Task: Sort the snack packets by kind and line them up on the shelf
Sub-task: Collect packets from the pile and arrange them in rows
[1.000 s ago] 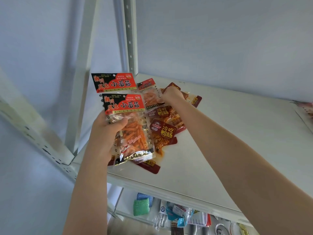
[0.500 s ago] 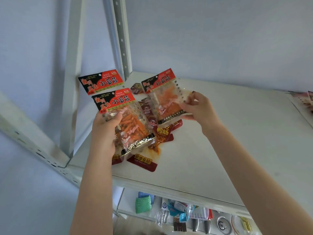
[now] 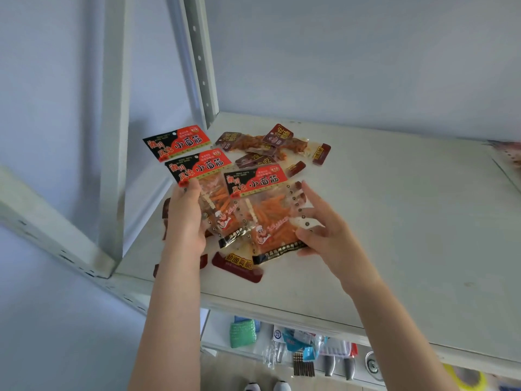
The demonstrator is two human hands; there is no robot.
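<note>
Nearest the camera, below the front edge of the shelf (image 3: 394, 221): a lower level crowded with a green sponge (image 3: 242, 333), blue-and-white packets (image 3: 298, 340) and some metal utensils (image 3: 338, 365), with the toes of two shoes (image 3: 266, 386) at the very bottom.

Above that, two bare forearms reaching up over the white shelf board. Left hand (image 3: 184, 221) wrapped around two red-and-black snack packets, fingers closed on their left edges; front held packet (image 3: 208, 187) overlapping rear held packet (image 3: 177, 142), both upright and fanned so that each red header shows. Right hand (image 3: 324, 235) spread, fingers apart and slightly blurred, thumb under the lower right corner of a third red-and-black packet (image 3: 262, 210); cannot tell whether that packet is really pinched or only propped against the palm. Third packet just beside the front held one, its left edge overlapping it, orange sticks visible through the clear window.

Under and behind the hands, lying flat on the shelf: a loose pile of dark red packets (image 3: 270, 148), several overlapping, one dark red packet (image 3: 239, 266) poking out toward the front edge just below the held ones, others partly hidden behind the left wrist.

Farther back, a perforated metal upright (image 3: 201, 60) at the rear left corner, a second white post (image 3: 114, 131) nearer on the left, and a pale wall (image 3: 366, 52) behind. At the far right edge, a sliver of more packaging (image 3: 510, 153), too cropped to identify.
</note>
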